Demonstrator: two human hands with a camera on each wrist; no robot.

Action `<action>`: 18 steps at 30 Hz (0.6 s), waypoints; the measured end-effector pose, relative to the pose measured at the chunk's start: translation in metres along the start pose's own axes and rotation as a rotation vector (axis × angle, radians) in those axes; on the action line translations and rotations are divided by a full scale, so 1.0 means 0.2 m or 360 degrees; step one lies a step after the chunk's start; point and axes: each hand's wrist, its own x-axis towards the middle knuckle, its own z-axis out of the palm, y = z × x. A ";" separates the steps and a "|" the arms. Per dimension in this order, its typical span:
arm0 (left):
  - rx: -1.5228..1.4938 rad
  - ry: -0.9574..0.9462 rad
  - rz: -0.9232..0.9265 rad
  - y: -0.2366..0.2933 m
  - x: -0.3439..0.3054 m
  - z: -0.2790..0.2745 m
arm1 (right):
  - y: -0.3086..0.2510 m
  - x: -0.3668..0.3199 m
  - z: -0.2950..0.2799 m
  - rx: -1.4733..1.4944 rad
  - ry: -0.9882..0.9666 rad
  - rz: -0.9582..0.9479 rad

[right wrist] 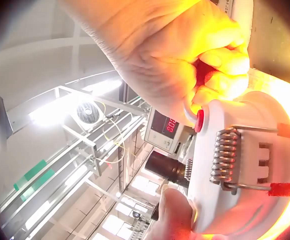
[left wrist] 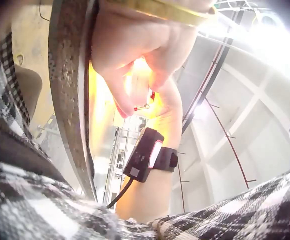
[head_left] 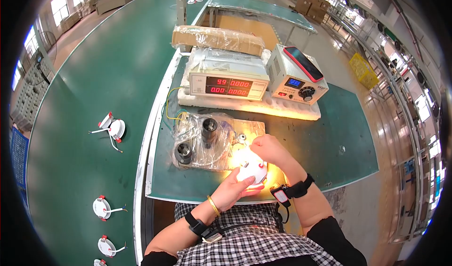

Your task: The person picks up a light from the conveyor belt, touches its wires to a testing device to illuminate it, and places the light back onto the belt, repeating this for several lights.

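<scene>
My left hand (head_left: 229, 190) grips a round white recessed downlight (head_left: 254, 171) by its edge, thumb on top. Bright yellow light glows around and beneath the lamp. In the right wrist view the downlight (right wrist: 245, 155) shows a coiled spring clip (right wrist: 225, 157) with red-tipped arms, and a red grommet (right wrist: 200, 121) where its white cable comes out. The curled fingers of my right hand (head_left: 272, 150) pinch this cable beside the housing; the wire ends are hidden in the fist. Just beyond is a plastic-wrapped board (head_left: 221, 146) with black sockets (head_left: 208, 128).
Behind the board, a power meter (head_left: 229, 84) with red digits and a power supply (head_left: 296, 80) carrying a phone (head_left: 302, 63) stand on white foam (head_left: 301, 111). Several downlights (head_left: 101, 207) lie along the green belt (head_left: 70, 167) on the left. The bench's front edge (head_left: 188, 199) is close below my hands.
</scene>
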 end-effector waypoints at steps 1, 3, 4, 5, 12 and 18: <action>-0.0038 -0.0025 -0.0008 0.00 0.01 0.00 | 0.00 0.00 0.00 0.0008 0.0005 -0.0002; -0.0022 -0.0031 -0.0002 0.00 0.01 -0.01 | 0.01 -0.01 0.01 0.0016 0.0016 -0.0007; -0.0007 -0.0036 0.0001 0.00 0.01 -0.01 | 0.03 0.00 0.02 0.0007 0.0054 -0.0058; 0.0000 -0.0040 0.0004 0.00 0.01 -0.01 | 0.04 0.00 0.03 -0.0002 0.0092 -0.0108; -0.0399 -0.0068 -0.0134 -0.01 0.00 -0.01 | 0.02 -0.02 0.02 -0.0032 0.0104 -0.0077; -0.0316 -0.0145 -0.0042 -0.03 0.02 -0.02 | 0.04 -0.02 0.04 -0.0031 0.0167 -0.0087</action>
